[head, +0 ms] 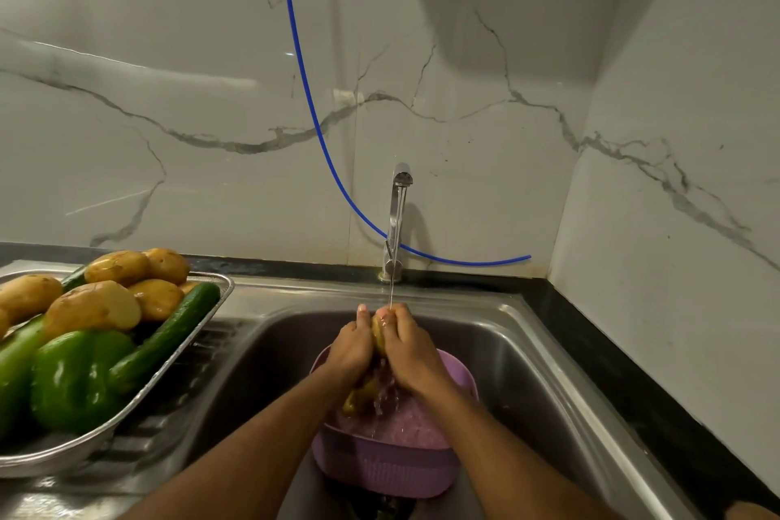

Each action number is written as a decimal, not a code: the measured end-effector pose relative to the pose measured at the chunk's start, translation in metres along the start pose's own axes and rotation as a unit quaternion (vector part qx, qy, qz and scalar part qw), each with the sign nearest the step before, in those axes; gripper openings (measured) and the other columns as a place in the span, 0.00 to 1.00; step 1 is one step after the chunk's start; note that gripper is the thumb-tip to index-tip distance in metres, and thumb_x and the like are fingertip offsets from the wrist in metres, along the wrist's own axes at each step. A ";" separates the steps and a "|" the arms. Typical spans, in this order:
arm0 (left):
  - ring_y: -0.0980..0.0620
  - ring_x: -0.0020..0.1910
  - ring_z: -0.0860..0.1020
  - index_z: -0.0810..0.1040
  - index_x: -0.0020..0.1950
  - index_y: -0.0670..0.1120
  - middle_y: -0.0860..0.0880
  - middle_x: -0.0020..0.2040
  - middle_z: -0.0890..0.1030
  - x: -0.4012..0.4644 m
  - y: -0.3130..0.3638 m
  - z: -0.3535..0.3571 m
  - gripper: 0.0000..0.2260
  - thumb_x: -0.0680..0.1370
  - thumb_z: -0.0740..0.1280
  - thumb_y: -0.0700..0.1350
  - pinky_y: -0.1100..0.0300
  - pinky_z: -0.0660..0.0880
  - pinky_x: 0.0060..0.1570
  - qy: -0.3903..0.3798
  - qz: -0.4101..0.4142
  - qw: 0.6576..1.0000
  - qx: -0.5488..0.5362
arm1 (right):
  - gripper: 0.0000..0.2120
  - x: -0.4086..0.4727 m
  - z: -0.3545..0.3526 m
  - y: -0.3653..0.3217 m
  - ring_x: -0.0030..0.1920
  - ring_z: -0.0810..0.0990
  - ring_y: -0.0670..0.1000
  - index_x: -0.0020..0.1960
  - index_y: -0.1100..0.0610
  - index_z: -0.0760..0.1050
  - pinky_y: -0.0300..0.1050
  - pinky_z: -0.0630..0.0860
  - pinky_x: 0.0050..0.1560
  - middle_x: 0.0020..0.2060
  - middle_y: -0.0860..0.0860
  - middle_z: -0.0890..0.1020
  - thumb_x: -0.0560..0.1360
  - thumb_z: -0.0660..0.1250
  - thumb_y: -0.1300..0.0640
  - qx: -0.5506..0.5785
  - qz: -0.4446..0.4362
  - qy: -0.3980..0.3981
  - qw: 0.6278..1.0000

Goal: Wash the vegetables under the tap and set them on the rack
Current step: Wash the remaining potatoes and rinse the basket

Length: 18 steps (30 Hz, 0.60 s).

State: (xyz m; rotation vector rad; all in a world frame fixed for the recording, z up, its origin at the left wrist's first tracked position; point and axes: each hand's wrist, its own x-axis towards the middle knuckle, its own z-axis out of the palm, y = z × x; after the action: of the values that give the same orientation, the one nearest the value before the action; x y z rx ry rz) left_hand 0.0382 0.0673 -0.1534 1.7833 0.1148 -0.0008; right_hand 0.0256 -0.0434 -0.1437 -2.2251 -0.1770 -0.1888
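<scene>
Two bare forearms enter from the lower edge of the view. No sleeve, cuff, watch or bracelet shows on either arm up to the frame border. The left hand (352, 344) and the right hand (407, 344) are ungloved, and no rings can be made out. The fingernails (361, 308) are short, unpainted and pale at the tips. Both hands look wet and glossy.

I see a lilac colander (392, 464), green bell pepper (76, 376), tan potatoes (95, 306), blue hose (312, 114) and grey-veined white marble wall (147, 76).
</scene>
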 end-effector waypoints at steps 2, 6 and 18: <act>0.49 0.52 0.82 0.80 0.57 0.47 0.43 0.50 0.84 -0.009 0.011 0.003 0.28 0.86 0.44 0.61 0.54 0.79 0.55 -0.018 0.007 0.998 -0.059 | 0.17 0.002 -0.001 -0.006 0.55 0.81 0.51 0.69 0.47 0.67 0.49 0.81 0.54 0.59 0.53 0.81 0.85 0.54 0.40 0.073 0.007 0.034 0.997; 0.54 0.49 0.81 0.74 0.62 0.48 0.48 0.51 0.81 -0.016 0.020 0.008 0.18 0.87 0.49 0.56 0.66 0.76 0.39 -0.015 0.075 0.991 -0.111 | 0.16 0.005 -0.005 -0.012 0.53 0.82 0.50 0.65 0.51 0.74 0.46 0.82 0.52 0.56 0.51 0.83 0.81 0.66 0.45 0.237 0.078 0.103 0.963; 0.49 0.55 0.81 0.75 0.61 0.53 0.49 0.57 0.79 -0.013 0.003 -0.006 0.19 0.76 0.74 0.36 0.51 0.84 0.49 -0.007 0.132 0.989 -0.074 | 0.16 -0.008 -0.018 -0.003 0.51 0.85 0.60 0.56 0.55 0.80 0.56 0.85 0.49 0.50 0.60 0.85 0.83 0.53 0.61 0.322 0.189 -0.002 0.928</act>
State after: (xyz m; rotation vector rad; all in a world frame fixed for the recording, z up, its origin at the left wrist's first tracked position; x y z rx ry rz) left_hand 0.0255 0.0716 -0.1481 1.6389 -0.1289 0.1812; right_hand 0.0161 -0.0560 -0.1316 -1.5611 0.1718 0.0809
